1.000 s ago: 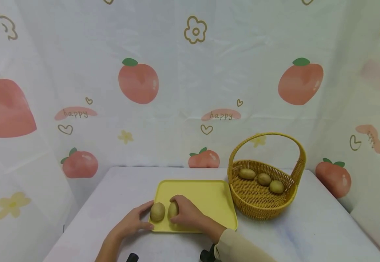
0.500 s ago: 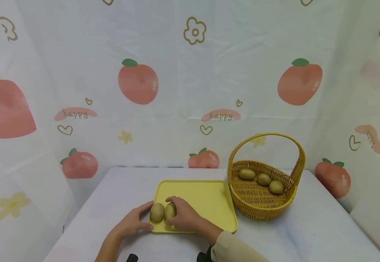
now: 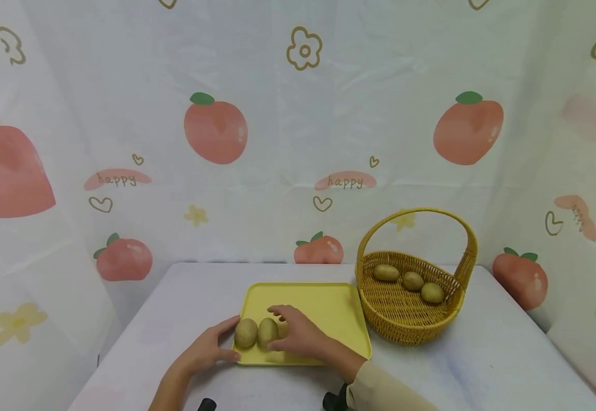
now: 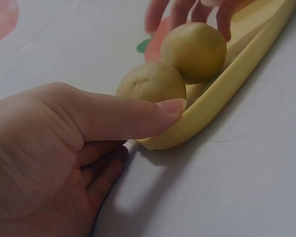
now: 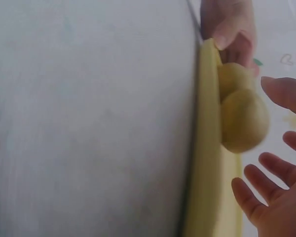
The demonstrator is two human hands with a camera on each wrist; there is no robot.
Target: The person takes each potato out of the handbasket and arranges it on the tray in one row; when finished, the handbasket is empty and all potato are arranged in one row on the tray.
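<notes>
Two potatoes sit side by side near the left end of a yellow tray (image 3: 323, 302). The left potato (image 3: 245, 332) and the right potato (image 3: 268, 330) touch or nearly touch. My left hand (image 3: 205, 348) holds the tray's left end; in the left wrist view its thumb (image 4: 138, 116) lies on the rim beside the nearer potato (image 4: 150, 84), with the other fingers outside. Just right of the potatoes, my right hand (image 3: 300, 334) hovers over the tray. In the right wrist view its fingers (image 5: 269, 185) are spread, apart from the nearer potato (image 5: 244, 121).
A wicker basket (image 3: 411, 334) with a tall arched handle stands against the tray's right side. Three more potatoes (image 3: 413, 281) lie in its back part. A white cloth covers the table (image 3: 195, 297), and a fruit-printed curtain (image 3: 277, 217) hangs behind.
My right hand slid the right potato leftward to the left one, then let go and drew back to the right with fingers opened. My left hand has stayed in place.
</notes>
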